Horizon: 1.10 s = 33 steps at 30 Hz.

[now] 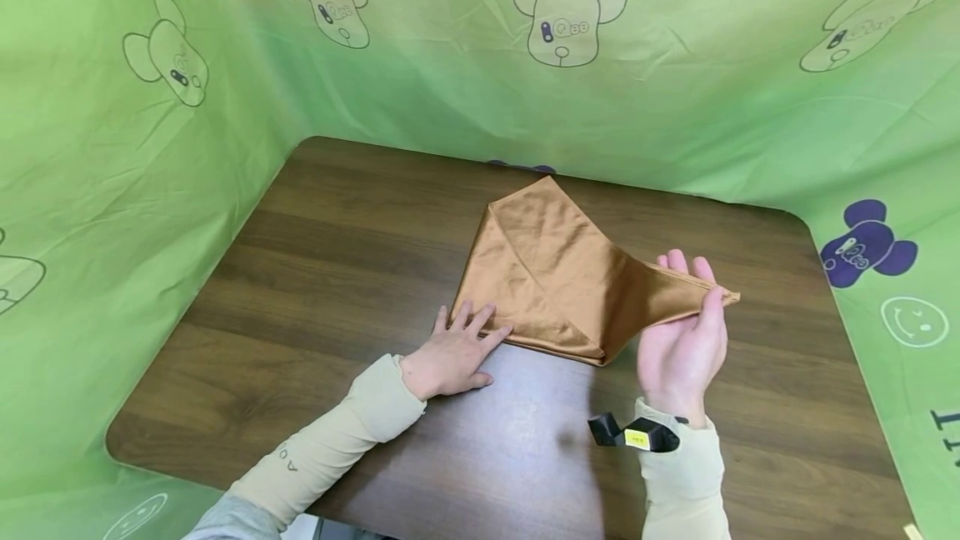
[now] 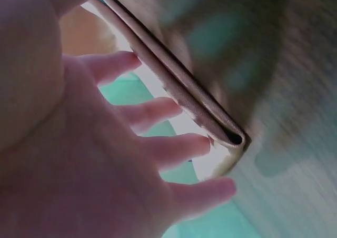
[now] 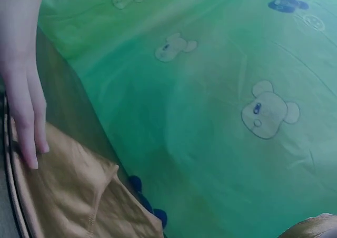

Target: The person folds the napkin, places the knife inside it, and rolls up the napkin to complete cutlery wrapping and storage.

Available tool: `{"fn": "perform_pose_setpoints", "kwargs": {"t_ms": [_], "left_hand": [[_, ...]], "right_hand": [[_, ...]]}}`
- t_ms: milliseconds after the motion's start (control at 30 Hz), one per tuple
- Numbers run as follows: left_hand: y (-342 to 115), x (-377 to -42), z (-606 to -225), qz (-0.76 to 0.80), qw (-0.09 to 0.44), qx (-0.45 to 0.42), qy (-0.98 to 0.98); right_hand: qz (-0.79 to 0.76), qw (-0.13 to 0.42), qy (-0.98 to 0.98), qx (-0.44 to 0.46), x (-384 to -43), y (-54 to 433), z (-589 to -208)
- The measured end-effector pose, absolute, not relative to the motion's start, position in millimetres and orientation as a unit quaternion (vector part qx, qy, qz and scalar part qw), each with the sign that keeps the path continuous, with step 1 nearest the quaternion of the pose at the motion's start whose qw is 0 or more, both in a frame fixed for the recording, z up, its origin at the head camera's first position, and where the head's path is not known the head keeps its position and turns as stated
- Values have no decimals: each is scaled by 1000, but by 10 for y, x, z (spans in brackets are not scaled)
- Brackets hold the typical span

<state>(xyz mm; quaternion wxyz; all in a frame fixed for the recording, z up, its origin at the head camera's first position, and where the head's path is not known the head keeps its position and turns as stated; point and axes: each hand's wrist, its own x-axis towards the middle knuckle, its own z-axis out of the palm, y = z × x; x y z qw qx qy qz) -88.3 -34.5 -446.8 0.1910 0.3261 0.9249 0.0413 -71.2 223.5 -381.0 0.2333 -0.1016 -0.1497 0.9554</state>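
Note:
A shiny copper-brown satin cloth (image 1: 540,265) lies folded on the wooden table, a seam running diagonally across it. My left hand (image 1: 453,352) rests on its near left edge, fingers straight and spread. In the left wrist view, the fingertips of that left hand (image 2: 121,143) lie along the layered fold (image 2: 195,103). Over on the right, my right hand (image 1: 682,348) is turned palm up and pinches a drawn-out corner of the cloth between thumb and fingers. The stretch leading to that corner is gathered and raised. In the right wrist view, the left fingers press the satin cloth (image 3: 63,190).
Dark brown table (image 1: 300,265) with rounded corners lies below. Green fabric walls (image 1: 442,82) printed with bear heads enclose its back and sides. A black wrist device (image 1: 652,435) with a yellow label sits on the right wrist, over a cream sleeve (image 1: 682,482).

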Motion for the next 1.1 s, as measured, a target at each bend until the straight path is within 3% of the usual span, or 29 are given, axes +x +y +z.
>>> {"fn": "perform_pose_setpoints", "kwargs": {"t_ms": [400, 633, 900, 1100], "left_hand": [[-373, -875, -4472, 51, 197, 335, 920], [-413, -864, -4507, 54, 166, 358, 917], [-462, -788, -4518, 51, 97, 356, 928], [-514, -746, -4517, 46, 103, 355, 928]], "right_hand": [[938, 233, -244, -78, -762, 1917, -3852], [922, 205, -319, -82, -835, 1708, -3968], [896, 171, -401, -84, -930, 1467, -4122], [867, 139, -473, -73, -968, 1316, -4269]]}}
